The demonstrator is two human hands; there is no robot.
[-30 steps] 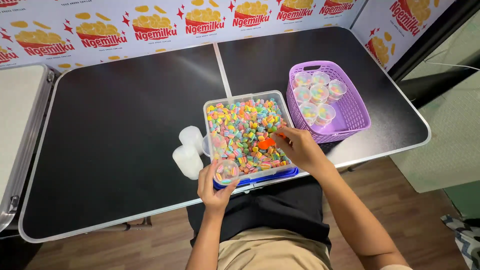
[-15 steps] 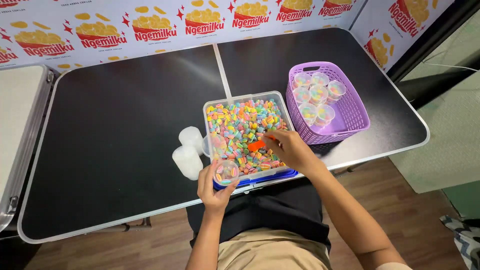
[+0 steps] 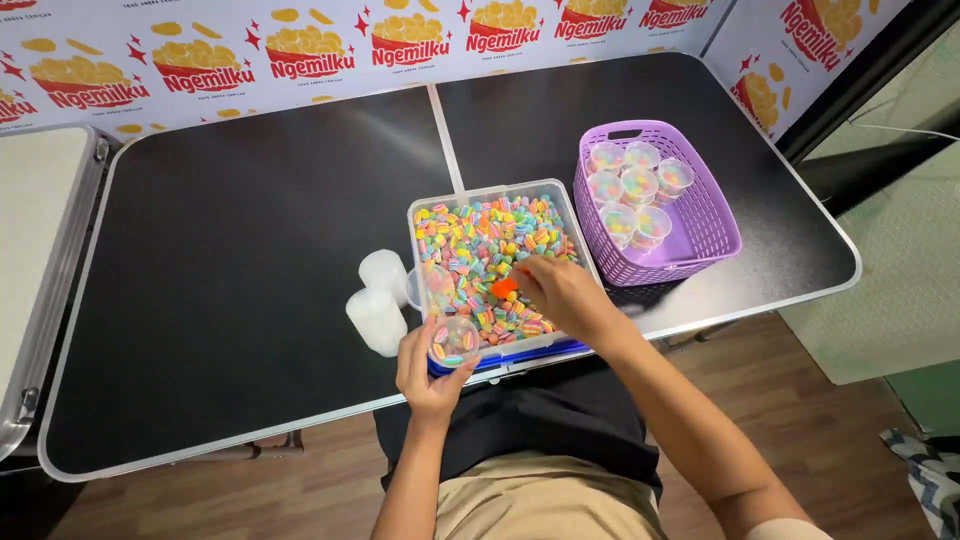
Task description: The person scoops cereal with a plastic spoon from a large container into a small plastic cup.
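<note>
A clear plastic tub full of small rainbow-striped candies sits at the near edge of the black table. My left hand holds a small clear cup with a few candies in it, against the tub's near left corner. My right hand reaches into the tub and grips a small orange scoop pressed among the candies.
A purple basket to the right holds several filled cups with lids. Two stacks of empty clear cups lie on the black table left of the tub. A printed banner lines the far edge. A grey case stands at far left.
My right hand has slid left across the tub with the orange scoop, from the right side toward the middle. My left hand and its cup have stayed in place.
</note>
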